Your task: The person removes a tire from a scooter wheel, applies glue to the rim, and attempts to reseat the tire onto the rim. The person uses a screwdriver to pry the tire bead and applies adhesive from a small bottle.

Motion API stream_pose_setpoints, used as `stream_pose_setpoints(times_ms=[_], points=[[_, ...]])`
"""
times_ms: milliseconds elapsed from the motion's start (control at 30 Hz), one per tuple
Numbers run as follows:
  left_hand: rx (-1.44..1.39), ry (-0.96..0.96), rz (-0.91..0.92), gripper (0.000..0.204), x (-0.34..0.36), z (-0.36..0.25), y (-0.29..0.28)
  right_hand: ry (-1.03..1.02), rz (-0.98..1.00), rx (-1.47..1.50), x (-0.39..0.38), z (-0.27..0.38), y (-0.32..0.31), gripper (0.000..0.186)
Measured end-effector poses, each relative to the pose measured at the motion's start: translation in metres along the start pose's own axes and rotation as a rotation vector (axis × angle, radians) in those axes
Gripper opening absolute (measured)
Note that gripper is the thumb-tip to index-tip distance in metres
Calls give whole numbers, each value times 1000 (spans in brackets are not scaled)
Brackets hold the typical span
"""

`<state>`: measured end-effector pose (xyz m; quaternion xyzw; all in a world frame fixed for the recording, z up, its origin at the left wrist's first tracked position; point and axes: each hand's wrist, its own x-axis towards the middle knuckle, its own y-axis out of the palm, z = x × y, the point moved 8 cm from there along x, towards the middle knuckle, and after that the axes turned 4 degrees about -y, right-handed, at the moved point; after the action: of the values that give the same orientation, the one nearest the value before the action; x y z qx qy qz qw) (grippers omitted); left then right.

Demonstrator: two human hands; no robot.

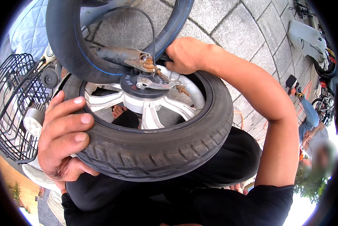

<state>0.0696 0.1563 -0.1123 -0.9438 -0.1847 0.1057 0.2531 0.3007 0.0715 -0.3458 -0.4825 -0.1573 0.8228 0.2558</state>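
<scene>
A black tire sits on a white spoked wheel, tilted above my lap. My left hand wraps round the tire's left side, fingers over the sidewall and thumb below at the tread. A black inner tube with a blue line loops up from the wheel's far side. My right hand is closed at the far rim, against the tube's right part; its fingertips are partly hidden. At the hub, a black brake drum carries a metal lever and a rusty spring. A cable runs up from there.
A black wire basket stands at the left, beside a light blue quilted cover. A rusty metal tube reaches over the wheel to the hub. Grey paving lies beyond. Another person and parked vehicles are at the far right.
</scene>
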Motion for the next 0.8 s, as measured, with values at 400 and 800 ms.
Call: stream_pose_setpoints(times_ms=[400,800], points=[[-30,129,-130,69,-10,1,13,364,206,77,-85,-4,-38,42],[-50,4,-402,14,-16,7,14,423,287,414,-90,-24,-32,49]])
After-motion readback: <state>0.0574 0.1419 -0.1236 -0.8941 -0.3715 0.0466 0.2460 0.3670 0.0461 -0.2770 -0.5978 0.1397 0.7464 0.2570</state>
